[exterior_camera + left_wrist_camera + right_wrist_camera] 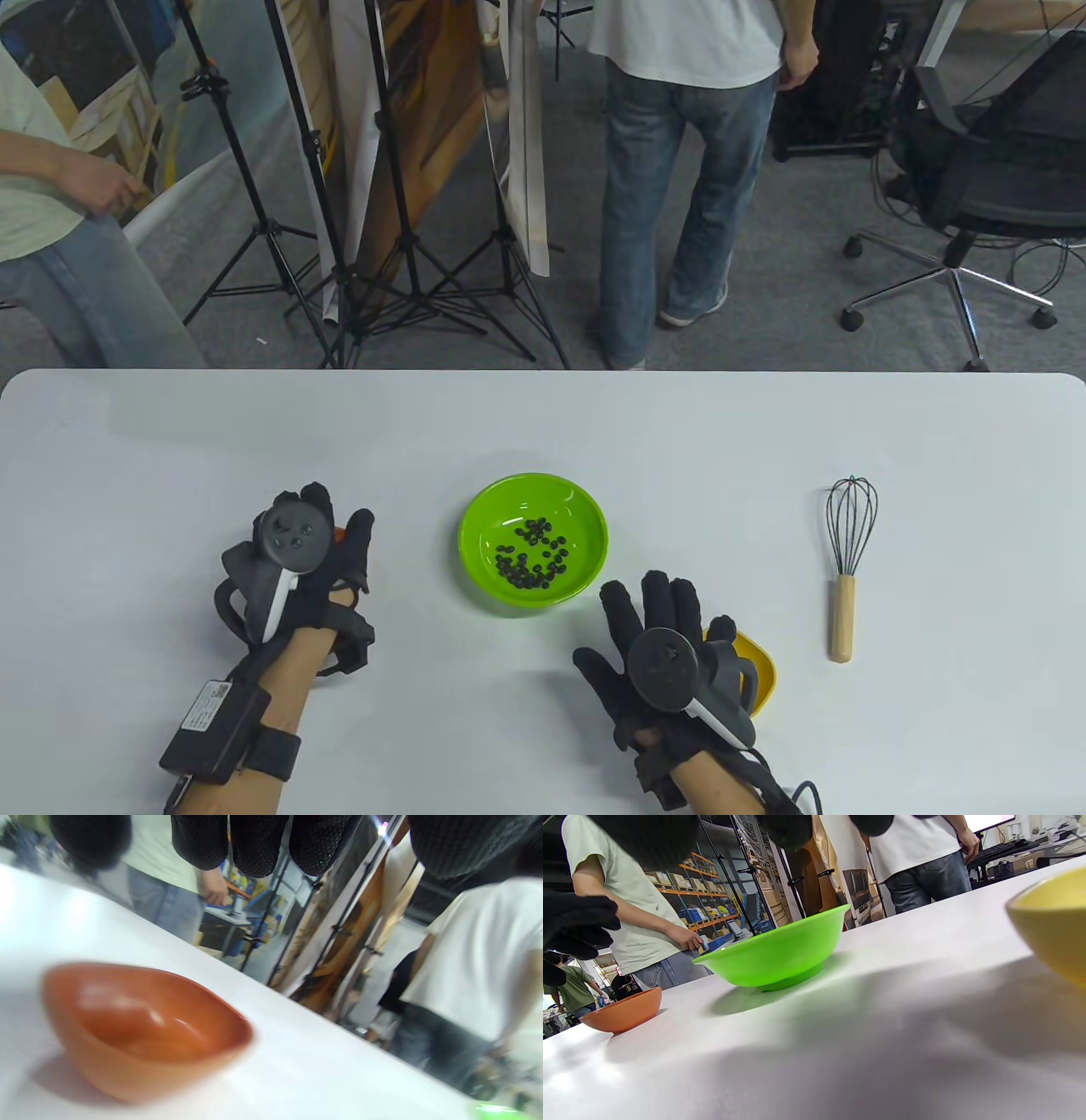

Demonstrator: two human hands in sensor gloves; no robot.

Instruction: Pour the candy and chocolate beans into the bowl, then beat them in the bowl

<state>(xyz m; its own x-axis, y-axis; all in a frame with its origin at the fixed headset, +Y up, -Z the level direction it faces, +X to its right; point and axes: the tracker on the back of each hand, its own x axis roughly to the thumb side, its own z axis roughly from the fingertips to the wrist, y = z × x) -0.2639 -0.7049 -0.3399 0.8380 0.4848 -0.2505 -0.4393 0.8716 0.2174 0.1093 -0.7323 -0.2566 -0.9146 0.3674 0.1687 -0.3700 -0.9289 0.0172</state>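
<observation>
A green bowl [475, 522] stands mid-table with dark chocolate beans [530, 556] in it; the right wrist view shows the green bowl [776, 950] from the side. My left hand [318, 531] hovers open over a small orange bowl [339, 533], which is almost hidden beneath it. In the left wrist view the orange bowl [144, 1031] stands upright and empty, below the fingertips [258, 853]. My right hand [657, 615] lies open with straight fingers, just left of a small yellow bowl [759, 671]. The yellow bowl [1052, 921] has its inside mostly hidden.
A whisk [848, 560] with a wooden handle lies on the white table [170, 441] at the right, wires pointing away from me. Beyond the far edge stand two people, tripods and an office chair.
</observation>
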